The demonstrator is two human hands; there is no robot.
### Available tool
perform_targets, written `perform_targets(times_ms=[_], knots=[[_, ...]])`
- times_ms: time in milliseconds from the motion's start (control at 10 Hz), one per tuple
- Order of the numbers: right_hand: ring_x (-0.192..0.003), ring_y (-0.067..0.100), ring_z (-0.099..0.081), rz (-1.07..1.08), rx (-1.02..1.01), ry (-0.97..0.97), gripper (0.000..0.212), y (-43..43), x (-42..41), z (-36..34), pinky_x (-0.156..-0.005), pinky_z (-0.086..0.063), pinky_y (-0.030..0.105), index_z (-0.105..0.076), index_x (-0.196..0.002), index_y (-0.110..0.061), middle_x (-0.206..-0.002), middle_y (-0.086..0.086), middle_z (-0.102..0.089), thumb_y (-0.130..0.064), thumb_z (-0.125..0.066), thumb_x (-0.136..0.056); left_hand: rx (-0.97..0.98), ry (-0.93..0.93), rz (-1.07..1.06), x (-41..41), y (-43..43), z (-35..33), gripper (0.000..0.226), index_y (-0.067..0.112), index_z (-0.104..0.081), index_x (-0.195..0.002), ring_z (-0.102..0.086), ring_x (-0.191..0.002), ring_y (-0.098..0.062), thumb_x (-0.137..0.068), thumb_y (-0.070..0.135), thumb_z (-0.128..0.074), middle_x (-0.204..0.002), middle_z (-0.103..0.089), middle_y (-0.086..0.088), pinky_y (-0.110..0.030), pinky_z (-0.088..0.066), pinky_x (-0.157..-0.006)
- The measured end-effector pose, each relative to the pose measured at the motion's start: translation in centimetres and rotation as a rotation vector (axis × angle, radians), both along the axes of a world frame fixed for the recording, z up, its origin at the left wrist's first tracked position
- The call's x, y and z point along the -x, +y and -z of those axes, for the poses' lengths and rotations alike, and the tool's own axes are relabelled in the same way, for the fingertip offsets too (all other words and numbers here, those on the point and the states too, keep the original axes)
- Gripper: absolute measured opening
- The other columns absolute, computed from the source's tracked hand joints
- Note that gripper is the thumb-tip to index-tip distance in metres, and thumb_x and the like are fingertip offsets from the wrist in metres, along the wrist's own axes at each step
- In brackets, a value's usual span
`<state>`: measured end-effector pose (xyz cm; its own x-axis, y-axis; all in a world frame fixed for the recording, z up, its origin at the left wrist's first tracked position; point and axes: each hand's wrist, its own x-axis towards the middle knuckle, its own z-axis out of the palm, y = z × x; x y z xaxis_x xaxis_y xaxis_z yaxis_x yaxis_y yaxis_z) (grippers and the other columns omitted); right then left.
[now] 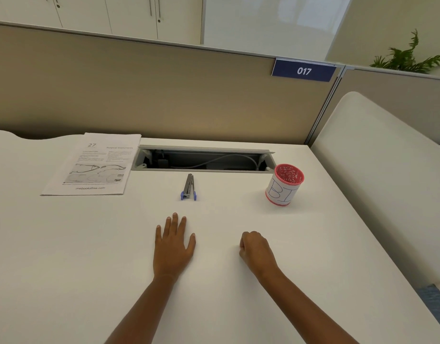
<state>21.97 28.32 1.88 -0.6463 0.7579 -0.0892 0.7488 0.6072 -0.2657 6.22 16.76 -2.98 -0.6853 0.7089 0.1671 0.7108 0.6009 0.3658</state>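
From the head camera, work looks not yet started. The left hand [174, 244] lies flat on the table [65, 244], fingers straight. The right hand [256, 249] is curled, holding nothing. The stapler [189, 187] sits untouched near the left fingertips, and the papers [92, 165] lie further left.

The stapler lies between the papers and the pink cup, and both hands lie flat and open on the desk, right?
Not quite. The head view shows only the left hand flat and open on the desk; the right hand is curled into a fist. The stapler does lie between the papers and the pink cup.
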Motion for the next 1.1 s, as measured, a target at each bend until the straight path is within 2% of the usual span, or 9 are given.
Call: perform_targets(times_ms=[100, 200, 300, 500, 600, 700, 900, 1000, 1100], knots=[[-0.078, 0.019, -0.037, -0.013, -0.04, -0.038, 0.024, -0.3, 0.2, 0.0, -0.061, -0.031, 0.024, -0.054, -0.097, -0.004, -0.102, 0.014, -0.056, 0.007, -0.037, -0.084, 0.005, 0.002, 0.002, 0.1, 0.0, 0.0, 0.069, 0.011, -0.046, -0.133, -0.038, -0.132, -0.029, -0.081, 0.047, -0.018, -0.143, -0.04, -0.013, -0.044, -0.019, -0.11], [-0.079, 0.019, -0.035, -0.015, -0.047, -0.073, 0.024, -0.6, 0.3, 0.0, -0.046, -0.021, 0.018, -0.045, -0.088, -0.013, -0.09, 0.008, -0.04, 0.008, -0.036, -0.084, 0.014, 0.0, 0.005, 0.1, 0.0, 0.0, 0.067, 0.01, -0.048, -0.131, -0.04, -0.13, -0.029, -0.082, 0.046, -0.021, -0.141, -0.042, -0.014, -0.039, -0.012, -0.11], [-0.08, 0.023, -0.045, -0.013, 0.01, 0.006, 0.022, -0.1, 0.1, 0.3, -0.055, -0.03, 0.021, -0.053, -0.088, -0.007, -0.095, 0.011, -0.052, 0.007, -0.037, -0.081, 0.027, -0.001, 0.013, 0.1, 0.0, 0.0, 0.064, 0.008, -0.051, -0.128, -0.045, -0.127, -0.031, -0.082, 0.044, -0.024, -0.138, -0.046, -0.016, -0.036, -0.008, -0.106], [-0.066, 0.004, -0.055, 0.176, 0.372, 0.488, 0.026, 1.4, -1.9, -0.8, -0.058, -0.042, 0.001, -0.065, -0.075, -0.01, -0.076, 0.001, -0.062, 0.011, -0.049, -0.075, 0.043, 0.011, 0.013, 0.2, 0.0, -0.1, 0.061, 0.008, -0.055, -0.124, -0.05, -0.122, -0.032, -0.082, 0.042, -0.028, -0.134, -0.051, -0.016, -0.036, -0.01, -0.104], [-0.073, 0.013, -0.058, 0.243, 0.315, 0.503, 0.024, 1.6, -2.6, -1.0, -0.061, -0.042, 0.001, -0.068, -0.084, -0.002, -0.08, 0.002, -0.062, 0.011, -0.049, -0.077, 0.043, 0.026, 0.012, 0.2, 0.0, 0.0, 0.06, 0.007, -0.056, -0.124, -0.051, -0.12, -0.032, -0.082, 0.041, -0.029, -0.133, -0.052, -0.016, -0.036, -0.011, -0.103], [-0.078, 0.015, -0.055, 0.209, 0.268, 0.38, 0.017, 1.2, -2.7, -0.7, -0.07, -0.042, 0.017, -0.068, -0.09, 0.0, -0.082, 0.001, -0.06, 0.003, -0.055, -0.079, 0.036, 0.026, 0.01, 0.2, 0.0, 0.1, 0.06, 0.007, -0.055, -0.124, -0.051, -0.121, -0.032, -0.082, 0.041, -0.029, -0.133, -0.052, -0.017, -0.037, -0.011, -0.104], [-0.078, 0.019, -0.051, 0.112, 0.145, 0.197, 0.012, -0.3, -1.7, -0.2, -0.068, -0.038, 0.028, -0.063, -0.087, 0.0, -0.087, 0.007, -0.055, -0.009, -0.055, -0.084, 0.033, 0.028, 0.003, 0.2, 0.0, 0.1, 0.06, 0.008, -0.055, -0.124, -0.051, -0.121, -0.032, -0.082, 0.041, -0.029, -0.133, -0.051, -0.016, -0.036, -0.011, -0.104], [-0.083, 0.024, -0.059, 0.096, 0.114, 0.137, 0.015, -0.1, -1.4, -0.1, -0.068, -0.044, 0.032, -0.062, -0.084, -0.001, -0.094, 0.011, -0.064, -0.004, -0.048, -0.083, 0.028, 0.024, 0.003, 0.2, 0.0, 0.0, 0.062, 0.008, -0.054, -0.126, -0.049, -0.123, -0.032, -0.082, 0.042, -0.028, -0.135, -0.05, -0.016, -0.037, -0.01, -0.104], [-0.079, 0.022, -0.057, 0.081, 0.103, 0.078, 0.019, 0.4, -1.0, -0.2, -0.064, -0.038, 0.027, -0.06, -0.08, -0.005, -0.092, 0.01, -0.064, 0.0, -0.041, -0.081, 0.031, 0.03, 0.009, 0.1, 0.0, 0.0, 0.061, 0.007, -0.055, -0.125, -0.05, -0.122, -0.032, -0.082, 0.041, -0.028, -0.134, -0.051, -0.016, -0.037, -0.011, -0.104]])
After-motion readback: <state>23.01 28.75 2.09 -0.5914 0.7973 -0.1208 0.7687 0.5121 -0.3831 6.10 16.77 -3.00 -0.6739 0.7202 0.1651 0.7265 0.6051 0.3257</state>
